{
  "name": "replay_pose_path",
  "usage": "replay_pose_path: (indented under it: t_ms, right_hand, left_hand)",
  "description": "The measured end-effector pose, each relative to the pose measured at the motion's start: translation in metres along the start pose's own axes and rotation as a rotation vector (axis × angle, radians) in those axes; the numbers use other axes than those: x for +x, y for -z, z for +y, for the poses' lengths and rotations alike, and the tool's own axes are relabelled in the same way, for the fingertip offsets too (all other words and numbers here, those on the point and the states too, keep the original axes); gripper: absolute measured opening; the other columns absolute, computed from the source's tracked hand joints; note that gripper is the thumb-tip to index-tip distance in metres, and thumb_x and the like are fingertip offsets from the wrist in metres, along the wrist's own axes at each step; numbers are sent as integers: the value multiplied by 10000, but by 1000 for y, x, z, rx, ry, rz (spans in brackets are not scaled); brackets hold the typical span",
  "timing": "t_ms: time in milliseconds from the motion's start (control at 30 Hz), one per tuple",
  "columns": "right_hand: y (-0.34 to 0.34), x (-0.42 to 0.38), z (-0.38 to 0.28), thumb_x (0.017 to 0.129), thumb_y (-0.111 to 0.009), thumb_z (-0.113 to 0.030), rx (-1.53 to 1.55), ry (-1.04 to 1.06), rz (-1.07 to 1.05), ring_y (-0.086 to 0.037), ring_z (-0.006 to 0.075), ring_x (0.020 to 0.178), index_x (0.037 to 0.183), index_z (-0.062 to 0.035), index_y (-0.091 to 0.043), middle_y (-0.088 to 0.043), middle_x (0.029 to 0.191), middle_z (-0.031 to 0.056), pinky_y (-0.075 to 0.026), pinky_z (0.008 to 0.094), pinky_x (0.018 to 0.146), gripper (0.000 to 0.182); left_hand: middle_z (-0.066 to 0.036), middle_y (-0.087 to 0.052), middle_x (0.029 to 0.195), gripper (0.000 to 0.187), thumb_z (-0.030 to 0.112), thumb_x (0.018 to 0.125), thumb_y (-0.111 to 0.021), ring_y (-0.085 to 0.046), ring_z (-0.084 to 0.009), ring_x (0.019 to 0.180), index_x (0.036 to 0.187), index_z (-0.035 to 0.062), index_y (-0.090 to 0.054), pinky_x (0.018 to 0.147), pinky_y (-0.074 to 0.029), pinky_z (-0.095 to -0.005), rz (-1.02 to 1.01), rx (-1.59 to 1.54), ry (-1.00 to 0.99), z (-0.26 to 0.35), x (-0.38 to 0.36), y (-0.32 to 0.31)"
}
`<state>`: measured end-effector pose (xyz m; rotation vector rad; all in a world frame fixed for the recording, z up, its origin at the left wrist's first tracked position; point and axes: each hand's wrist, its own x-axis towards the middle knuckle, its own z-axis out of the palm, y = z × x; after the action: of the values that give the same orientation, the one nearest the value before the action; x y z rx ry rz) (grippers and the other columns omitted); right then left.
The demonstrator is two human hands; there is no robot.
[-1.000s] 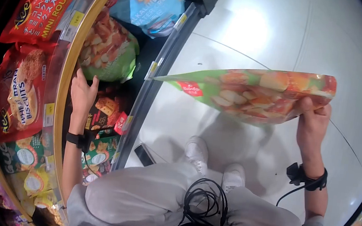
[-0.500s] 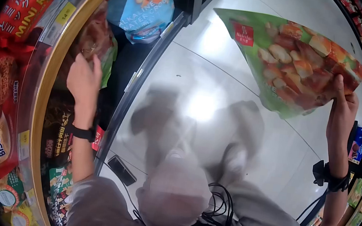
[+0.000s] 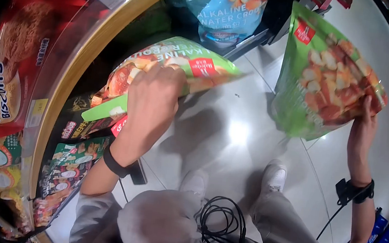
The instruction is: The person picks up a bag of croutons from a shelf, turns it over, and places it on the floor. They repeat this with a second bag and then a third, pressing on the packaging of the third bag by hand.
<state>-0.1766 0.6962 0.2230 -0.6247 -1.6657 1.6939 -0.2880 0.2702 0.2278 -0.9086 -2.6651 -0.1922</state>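
Observation:
My left hand is closed on a green snack bag, printed with bread-cube pictures and upside-down lettering, at the front of the lower shelf. Its fingertips are hidden behind the knuckles. On the other side, my right hand pinches the edge of a similar green snack bag with a red label, held up over the floor. Behind the left bag, a blue snack bag marked "Alkaline Water" stands on the shelf.
A curved wooden shelf edge with price tags runs along my left. Red biscuit bags sit above it, green snack packs below. A coiled black cable lies by my lap. A dark phone-like object rests on the floor.
My left hand, earlier reaching into the shelf, now grips a green snack bag and has brought it out toward the aisle. The right-hand bag has turned more upright. The view has shifted.

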Motion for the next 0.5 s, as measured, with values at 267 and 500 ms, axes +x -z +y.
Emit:
replay_pose_path:
  t_ms: [267,500]
  right_hand:
    - [20,18,34,995,-586,-318,10,70,-30,-557,68,840,1082,15,-651,-659,969,30,-415,235,744,350]
    - [82,60,92,1001,-573,-280,14,-67,10,-547,154,1169,1284,70,-520,-578,1259,114,-414,309,1022,454]
  left_hand:
    - [-53,-548,739,157,47,667,-631,-567,-220,736,808,69,-565,622,-390,-343,-65,180,-181,23,5,46]
    - [-95,-591,769,142,12,728,-699,-594,-224,683,839,4,-612,544,-370,-324,-233,227,-202,52,-4,96]
